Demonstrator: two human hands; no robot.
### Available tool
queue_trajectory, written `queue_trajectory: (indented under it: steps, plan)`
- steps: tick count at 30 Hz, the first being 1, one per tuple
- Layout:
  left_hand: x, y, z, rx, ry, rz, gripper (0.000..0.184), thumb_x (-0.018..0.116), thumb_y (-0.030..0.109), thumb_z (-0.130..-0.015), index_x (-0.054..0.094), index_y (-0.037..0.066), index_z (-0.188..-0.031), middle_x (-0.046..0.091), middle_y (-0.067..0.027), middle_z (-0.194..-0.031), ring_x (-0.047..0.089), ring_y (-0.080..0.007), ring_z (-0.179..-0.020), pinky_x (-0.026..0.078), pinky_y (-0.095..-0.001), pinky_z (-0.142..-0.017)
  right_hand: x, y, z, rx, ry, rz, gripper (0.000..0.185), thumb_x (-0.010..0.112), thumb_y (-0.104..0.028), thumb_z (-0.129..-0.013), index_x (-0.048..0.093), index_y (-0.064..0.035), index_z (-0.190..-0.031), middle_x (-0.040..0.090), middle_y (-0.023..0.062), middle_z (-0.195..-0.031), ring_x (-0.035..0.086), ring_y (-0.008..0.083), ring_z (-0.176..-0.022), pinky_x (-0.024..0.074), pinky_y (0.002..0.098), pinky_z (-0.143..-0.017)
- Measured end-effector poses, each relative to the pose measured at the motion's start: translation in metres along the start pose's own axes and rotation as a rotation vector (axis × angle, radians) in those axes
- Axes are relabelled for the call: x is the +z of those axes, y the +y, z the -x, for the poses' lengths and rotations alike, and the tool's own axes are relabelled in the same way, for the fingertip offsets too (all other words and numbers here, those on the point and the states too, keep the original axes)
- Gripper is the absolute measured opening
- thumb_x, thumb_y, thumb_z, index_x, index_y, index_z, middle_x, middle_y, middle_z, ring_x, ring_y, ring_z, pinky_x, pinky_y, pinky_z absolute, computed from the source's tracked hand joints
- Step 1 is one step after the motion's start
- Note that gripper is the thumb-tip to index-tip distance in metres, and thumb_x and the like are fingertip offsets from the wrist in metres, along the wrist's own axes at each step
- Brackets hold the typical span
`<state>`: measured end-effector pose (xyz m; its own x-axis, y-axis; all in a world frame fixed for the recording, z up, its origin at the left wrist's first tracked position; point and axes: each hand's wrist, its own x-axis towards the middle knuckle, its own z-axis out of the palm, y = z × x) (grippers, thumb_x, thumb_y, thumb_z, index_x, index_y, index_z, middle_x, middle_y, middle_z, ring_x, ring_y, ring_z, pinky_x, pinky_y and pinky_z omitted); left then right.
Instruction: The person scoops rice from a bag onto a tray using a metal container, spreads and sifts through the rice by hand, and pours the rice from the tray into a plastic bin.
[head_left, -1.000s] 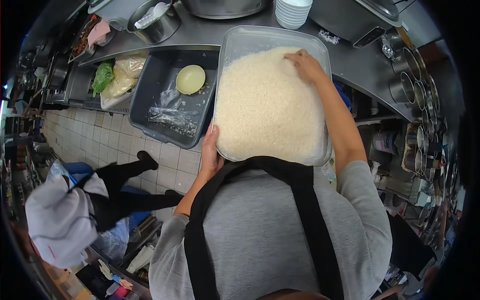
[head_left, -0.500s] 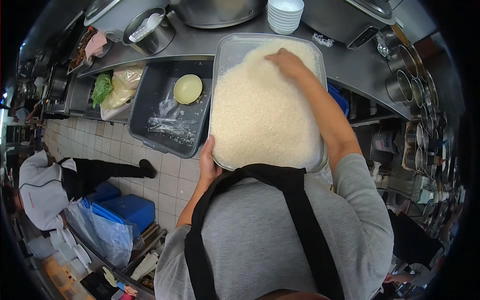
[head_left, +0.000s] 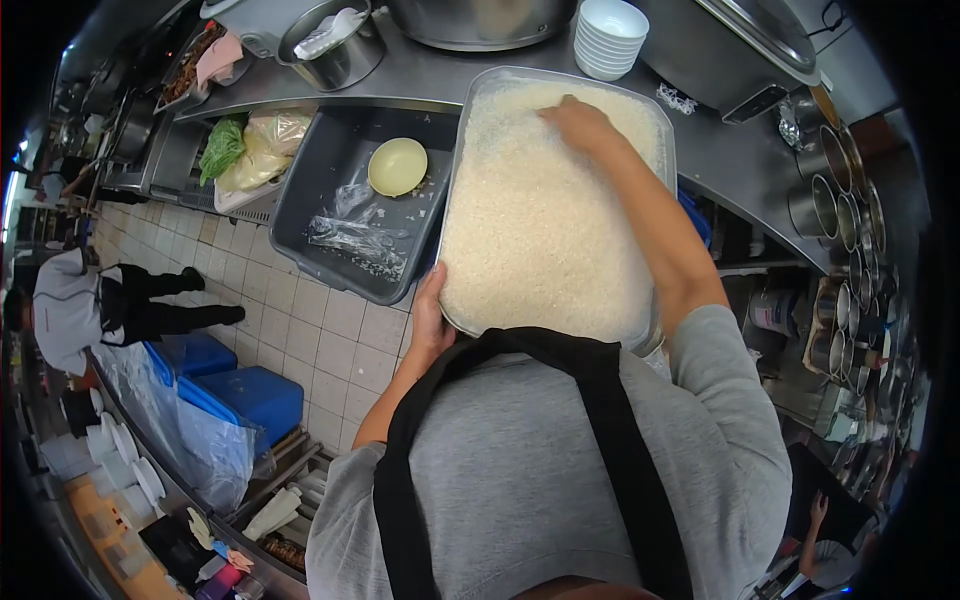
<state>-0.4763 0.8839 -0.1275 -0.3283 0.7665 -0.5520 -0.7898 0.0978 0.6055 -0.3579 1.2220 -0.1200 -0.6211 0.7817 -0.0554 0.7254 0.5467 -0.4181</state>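
Note:
A large rectangular, pale see-through tub (head_left: 449,212) full of uncooked white rice (head_left: 545,225) is in front of me, its far end over the steel counter. My left hand (head_left: 430,312) is closed on the tub's near left edge. At the far end, my right hand (head_left: 582,127) touches the rice surface, fingers apart and pointing down to the left; the fingertips are partly hidden. Left of the tub, a dark grey bin (head_left: 290,205) contains a pale yellow-green bowl (head_left: 398,167), crumpled clear plastic (head_left: 358,235) and scattered grains.
On the counter (head_left: 440,78) stand a steel pot (head_left: 335,62), stacked white bowls (head_left: 609,38) and a cooker (head_left: 730,60). Steel pots hang or stand at the right. Blue bins (head_left: 255,402) are at the lower left. A person (head_left: 75,305) is on the tiled floor, left; another (head_left: 835,520) is lower right.
Rice now covers the tub's far left corner, where bare plastic showed before. My right hand stays at the far end. The person at left has shifted stance, and the view has moved slightly.

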Motion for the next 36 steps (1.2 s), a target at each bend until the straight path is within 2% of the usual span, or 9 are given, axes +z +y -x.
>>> queue_trajectory:
  steps: [2,8,14,20,23,25,29,31,36]
  plan:
    - [0.004,0.003,0.001,0.007,-0.005,-0.005,0.046,0.046,0.03,-0.091,0.043,-0.004,-0.122,0.052,-0.015,-0.117,0.053,-0.0239,-0.104,0.042,-0.0341,-0.089,-0.044,-0.028,0.033,-0.056,-0.16,0.294,0.034,0.053,-0.01,-0.08,0.059,-0.0221,-0.112,0.053,0.0131,-0.11,0.054,0.0291,-0.1,0.0435,0.0374,-0.085]
    - [0.004,0.003,0.002,-0.003,-0.035,0.002,0.046,0.046,0.031,-0.091,0.043,-0.004,-0.121,0.052,-0.016,-0.117,0.053,-0.0247,-0.104,0.042,-0.035,-0.089,-0.031,-0.038,0.072,-0.284,-0.424,0.172,0.037,0.051,-0.007,-0.08,0.059,-0.0222,-0.113,0.052,0.0134,-0.114,0.054,0.029,-0.099,0.0427,0.0374,-0.086]
    - [0.001,-0.001,0.0,-0.017,-0.056,0.031,0.046,0.044,0.031,-0.091,0.043,-0.005,-0.121,0.052,-0.016,-0.117,0.053,-0.0248,-0.105,0.042,-0.0352,-0.09,-0.045,0.023,0.053,-0.156,-0.046,0.105,0.039,0.047,-0.001,-0.079,0.058,-0.0184,-0.113,0.052,0.0148,-0.115,0.052,0.0283,-0.102,0.0423,0.0361,-0.087]
    - [-0.004,-0.003,-0.006,-0.048,-0.037,0.055,0.048,0.045,0.031,-0.091,0.042,-0.005,-0.122,0.051,-0.0162,-0.118,0.052,-0.0251,-0.106,0.041,-0.0351,-0.091,-0.099,0.003,0.113,0.132,-0.617,-0.036,0.027,0.049,-0.004,-0.077,0.062,-0.0114,-0.1,0.058,0.014,-0.098,0.054,0.0283,-0.093,0.0423,0.0342,-0.084]
    - [-0.003,-0.005,-0.005,-0.048,-0.062,0.062,0.048,0.045,0.032,-0.091,0.042,-0.005,-0.122,0.051,-0.0163,-0.118,0.052,-0.0254,-0.106,0.041,-0.0354,-0.091,-0.059,0.036,0.102,-0.018,-0.496,0.078,0.025,0.05,-0.004,-0.076,0.062,-0.0094,-0.097,0.058,0.0137,-0.094,0.055,0.0284,-0.091,0.0424,0.0334,-0.083]
    - [0.0,-0.004,-0.003,-0.046,-0.073,0.065,0.048,0.045,0.032,-0.091,0.042,-0.005,-0.122,0.051,-0.0164,-0.118,0.052,-0.0256,-0.106,0.041,-0.0356,-0.091,-0.049,0.039,0.096,-0.178,-0.038,-0.05,0.024,0.05,-0.005,-0.076,0.062,-0.0093,-0.096,0.06,0.0132,-0.093,0.055,0.0275,-0.092,0.0422,0.0337,-0.084]
    - [0.0,-0.006,-0.003,-0.023,-0.063,0.046,0.049,0.045,0.032,-0.09,0.042,-0.005,-0.122,0.051,-0.0168,-0.118,0.052,-0.0258,-0.106,0.041,-0.0361,-0.091,-0.048,0.026,0.085,-0.224,0.095,0.03,0.023,0.05,-0.005,-0.076,0.062,-0.0103,-0.095,0.06,0.0119,-0.096,0.055,0.0264,-0.095,0.0417,0.0339,-0.084]
    - [-0.001,-0.006,-0.004,-0.02,-0.075,0.068,0.049,0.045,0.032,-0.09,0.042,-0.005,-0.122,0.051,-0.0169,-0.119,0.052,-0.0258,-0.107,0.041,-0.0361,-0.091,-0.058,0.0,0.092,-0.222,-0.358,-0.008,0.024,0.05,-0.005,-0.076,0.062,-0.0119,-0.096,0.059,0.0107,-0.1,0.054,0.0257,-0.098,0.0408,0.0336,-0.086]
    - [0.006,-0.003,0.002,0.003,-0.092,0.023,0.05,0.046,0.033,-0.09,0.041,-0.005,-0.123,0.05,-0.0167,-0.12,0.052,-0.0257,-0.108,0.041,-0.0355,-0.091,-0.037,-0.007,0.075,-0.272,-0.393,-0.008,0.027,0.049,-0.002,-0.076,0.062,-0.0119,-0.098,0.058,0.0114,-0.102,0.054,0.0261,-0.098,0.0411,0.0331,-0.087]
